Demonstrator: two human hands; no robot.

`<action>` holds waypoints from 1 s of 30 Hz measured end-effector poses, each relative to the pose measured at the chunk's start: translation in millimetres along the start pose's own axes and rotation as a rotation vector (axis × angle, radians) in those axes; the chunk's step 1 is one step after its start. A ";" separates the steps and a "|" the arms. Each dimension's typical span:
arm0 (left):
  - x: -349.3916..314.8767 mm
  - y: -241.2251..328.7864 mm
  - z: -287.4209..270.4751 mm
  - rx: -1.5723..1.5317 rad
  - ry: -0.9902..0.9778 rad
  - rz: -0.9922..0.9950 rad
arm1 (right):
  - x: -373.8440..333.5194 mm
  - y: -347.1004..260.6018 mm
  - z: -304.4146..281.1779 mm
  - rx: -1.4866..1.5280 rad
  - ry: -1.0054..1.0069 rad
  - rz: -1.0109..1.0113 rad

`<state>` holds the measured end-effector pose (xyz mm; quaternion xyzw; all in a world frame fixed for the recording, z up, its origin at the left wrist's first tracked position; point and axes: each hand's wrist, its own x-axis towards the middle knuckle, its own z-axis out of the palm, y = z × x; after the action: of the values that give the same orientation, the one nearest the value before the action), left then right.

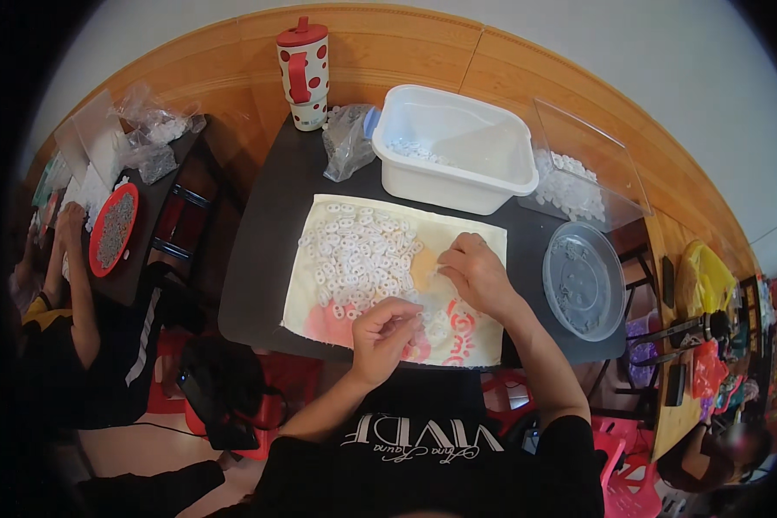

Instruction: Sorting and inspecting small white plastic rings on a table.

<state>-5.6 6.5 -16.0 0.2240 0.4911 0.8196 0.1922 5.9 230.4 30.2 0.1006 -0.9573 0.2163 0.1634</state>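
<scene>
A large spread of small white plastic pieces with two holes each (363, 259) covers the left part of a cream cloth (483, 337) on the dark table. My left hand (383, 337) is over the cloth's front edge, its thumb and fingertips pinched together. A tiny pale bit seems to show at those fingertips, too small to name. Farther right, my right hand (475, 272) reaches over the cloth with its fingers curled down and pressed together; whatever they hold is hidden. Between both hands lies a small group of white pieces (438, 326), apart from the main spread.
Behind the cloth stands a white tub (457, 186) with white pieces inside. A clear box (578, 186) of white parts and a round clear tray (584, 285) of small grey parts stand right. A spotted tumbler (306, 82) and plastic bag (350, 142) are back left. People work at neighbouring tables.
</scene>
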 end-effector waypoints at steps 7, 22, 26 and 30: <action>-1.2 -1.6 0.0 -0.012 0.002 -0.025 | -14.4 -29.0 -10.9 0.736 0.038 0.374; -0.7 3.2 4.3 -0.008 -0.030 -0.010 | -33.0 -63.3 5.7 0.863 0.151 0.356; -0.6 2.9 1.5 0.048 -0.033 0.016 | -32.6 -63.7 4.2 0.860 0.145 0.328; 0.0 3.5 1.3 0.048 -0.034 0.002 | -34.5 -60.9 7.5 0.855 0.157 0.326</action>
<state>-5.1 5.9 -12.3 0.2431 0.5071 0.8038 0.1942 51.9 177.2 34.7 -0.0096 -0.7703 0.6212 0.1433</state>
